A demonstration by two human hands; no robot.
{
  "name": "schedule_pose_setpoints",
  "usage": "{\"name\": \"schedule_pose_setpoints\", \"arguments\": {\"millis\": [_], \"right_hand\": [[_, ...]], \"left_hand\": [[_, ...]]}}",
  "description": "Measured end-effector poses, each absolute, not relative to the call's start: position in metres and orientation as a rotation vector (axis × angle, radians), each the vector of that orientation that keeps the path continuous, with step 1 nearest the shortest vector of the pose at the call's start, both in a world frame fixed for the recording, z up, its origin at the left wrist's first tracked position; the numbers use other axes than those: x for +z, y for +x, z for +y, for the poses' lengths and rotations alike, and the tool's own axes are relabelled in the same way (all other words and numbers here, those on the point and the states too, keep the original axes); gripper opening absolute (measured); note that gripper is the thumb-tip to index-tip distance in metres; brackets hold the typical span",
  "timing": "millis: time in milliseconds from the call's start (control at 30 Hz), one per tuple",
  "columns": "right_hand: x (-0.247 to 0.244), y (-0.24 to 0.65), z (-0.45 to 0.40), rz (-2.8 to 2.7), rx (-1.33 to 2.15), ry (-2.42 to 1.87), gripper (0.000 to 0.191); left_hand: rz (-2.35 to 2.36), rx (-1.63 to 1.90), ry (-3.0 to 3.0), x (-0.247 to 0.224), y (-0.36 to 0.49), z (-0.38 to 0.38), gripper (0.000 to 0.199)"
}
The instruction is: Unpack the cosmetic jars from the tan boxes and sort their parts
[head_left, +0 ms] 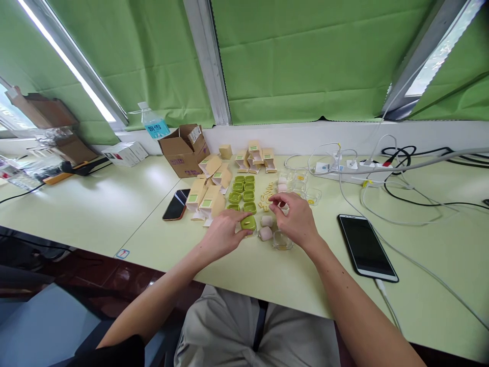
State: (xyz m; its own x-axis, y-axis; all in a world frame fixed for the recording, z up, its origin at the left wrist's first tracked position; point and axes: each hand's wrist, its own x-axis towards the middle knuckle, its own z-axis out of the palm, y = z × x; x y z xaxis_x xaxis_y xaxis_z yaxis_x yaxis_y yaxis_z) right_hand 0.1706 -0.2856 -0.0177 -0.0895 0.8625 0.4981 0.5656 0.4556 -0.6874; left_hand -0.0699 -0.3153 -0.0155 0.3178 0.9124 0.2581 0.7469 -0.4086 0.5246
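Observation:
My left hand (223, 233) grips a small green square container (249, 223) between thumb and fingers, at the near end of two rows of similar green containers (237, 187). Over the table to its right, my right hand (297, 218) has thumb and forefinger pinched together. Whatever lies in that pinch is too small to make out. Small yellow pieces (266, 193) are scattered just beyond these fingertips. Pale pinkish blocks (266, 233) sit between my hands. Beside them, under my right wrist, is a clear plastic cup (282, 240); more clear cups (313, 196) stand farther back.
Folded tan cartons (212, 201) and a dark phone (176, 205) lie to the left, with a cardboard box (185, 150) behind. More small cartons (255, 157) stand at the back. Rightward are a charging phone (367, 247), a power strip (351, 173) and loose cables.

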Motion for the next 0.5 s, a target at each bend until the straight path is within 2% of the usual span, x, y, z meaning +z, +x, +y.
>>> {"name": "schedule_pose_setpoints", "arguments": {"millis": [233,500], "right_hand": [[-0.018,0.167,-0.288,-1.799,0.401,-1.21,0.019],[-0.019,0.161,-0.29,-2.003,0.406,-1.238,0.025]], "left_hand": [[1.483,0.998,1.915,-0.014,-0.071,-0.318,0.042],[1.423,0.99,1.744,-0.014,-0.072,-0.304,0.042]]}}
